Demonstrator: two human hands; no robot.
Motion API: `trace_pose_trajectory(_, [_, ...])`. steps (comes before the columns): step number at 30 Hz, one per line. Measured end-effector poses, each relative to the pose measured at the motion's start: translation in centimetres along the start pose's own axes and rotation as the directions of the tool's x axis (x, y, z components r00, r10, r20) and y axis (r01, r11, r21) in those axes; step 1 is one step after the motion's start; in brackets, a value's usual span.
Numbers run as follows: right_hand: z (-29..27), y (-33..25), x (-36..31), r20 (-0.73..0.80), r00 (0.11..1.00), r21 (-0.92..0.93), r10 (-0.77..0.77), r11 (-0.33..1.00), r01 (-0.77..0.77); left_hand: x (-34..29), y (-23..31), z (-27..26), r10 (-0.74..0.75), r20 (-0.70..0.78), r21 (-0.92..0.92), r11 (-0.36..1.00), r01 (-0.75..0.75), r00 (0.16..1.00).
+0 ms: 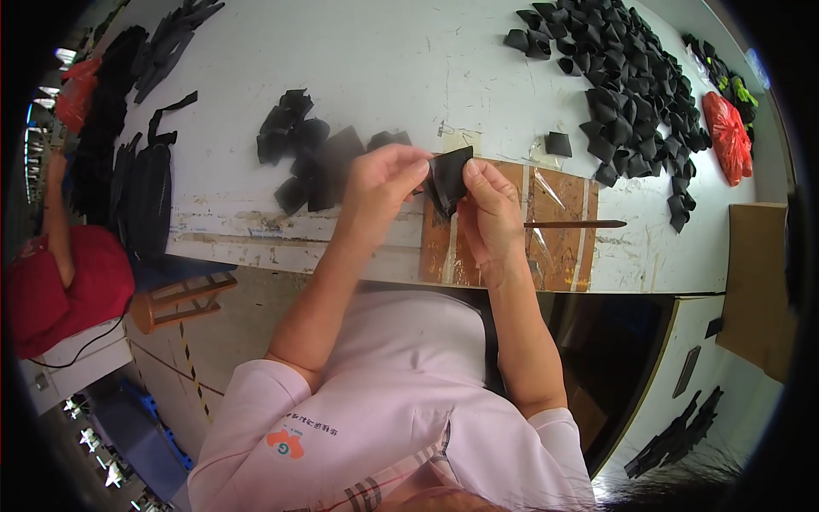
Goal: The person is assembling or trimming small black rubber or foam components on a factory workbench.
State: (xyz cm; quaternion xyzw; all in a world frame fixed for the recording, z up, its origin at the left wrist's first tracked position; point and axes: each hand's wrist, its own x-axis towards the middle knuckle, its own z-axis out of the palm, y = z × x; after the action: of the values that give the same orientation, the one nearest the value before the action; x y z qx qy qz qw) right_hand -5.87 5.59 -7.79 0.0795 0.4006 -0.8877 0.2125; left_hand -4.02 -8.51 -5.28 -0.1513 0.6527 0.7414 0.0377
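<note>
A folded black fabric piece (450, 181) is held up between my two hands, above the table's front part. My left hand (381, 181) pinches its left edge between thumb and fingers. On the other side, my right hand (495, 209) grips the right edge, thumb on top. Beneath them lies a brown board (563, 194) with strips of clear tape across it. A thin dark brown pointed stick (576, 224) reaches out to the right from behind my right wrist; its other end is hidden. Loose black pieces (294, 145) lie in a small heap left of my left hand.
A big pile of folded black pieces (627, 94) covers the far right of the white table (384, 60), with one black square (558, 144) near the board. A red plastic bag (728, 138) and cardboard box (755, 282) stand at right. Another person's arm (58, 222) shows at left, beside black bags (149, 192).
</note>
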Motion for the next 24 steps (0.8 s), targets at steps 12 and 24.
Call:
trace_pose_trajectory(12, [0.3,-1.0,0.0,-0.026,0.998,-0.318,0.057,0.946,-0.063,0.5,-0.9,-0.1,0.066,0.017,0.054,0.996,-0.067,0.998])
trace_pose_trajectory(24, [2.4,-1.1,-2.5,0.352,0.697,-0.858,-0.625,0.082,0.508,-2.3,0.6,2.3,0.468,0.054,0.424,0.789,-0.444,0.882])
